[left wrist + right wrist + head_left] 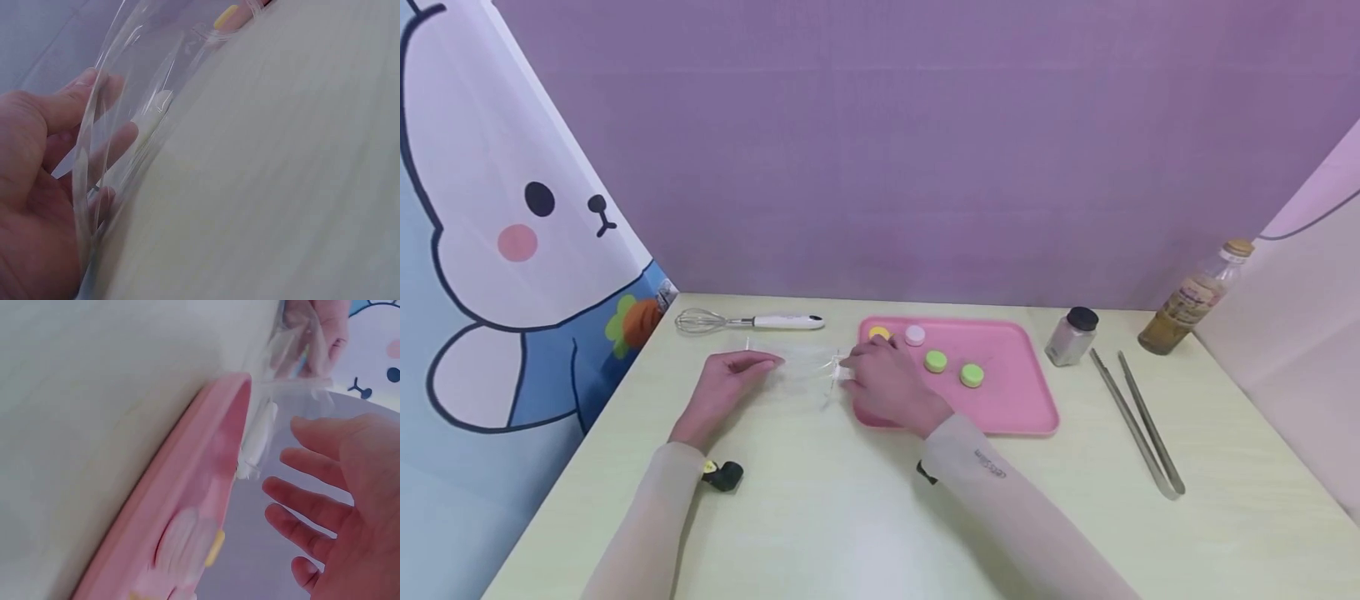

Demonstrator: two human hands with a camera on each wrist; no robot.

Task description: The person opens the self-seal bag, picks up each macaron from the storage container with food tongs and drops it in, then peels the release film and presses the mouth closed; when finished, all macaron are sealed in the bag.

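A clear plastic bag [805, 371] stretches over the tabletop between both hands in the head view. My left hand [733, 385] pinches its left end; in the left wrist view the thumb is on one side and other fingers show through the film. My right hand [891, 379] is over the left edge of a pink tray [1018, 392], close to the bag's right end. In the right wrist view its fingers [312, 515] are spread and hold nothing. On the tray lie two green discs [936, 361], a pale pink disc [914, 335] and a partly hidden yellow disc [878, 332].
A whisk [786, 322] with a white handle lies behind the bag. Right of the tray stand a black-capped jar [1072, 337] and a corked bottle [1195, 298], with metal tongs [1138, 425] in front of them. A purple backdrop [880, 167] rises behind the table [850, 517].
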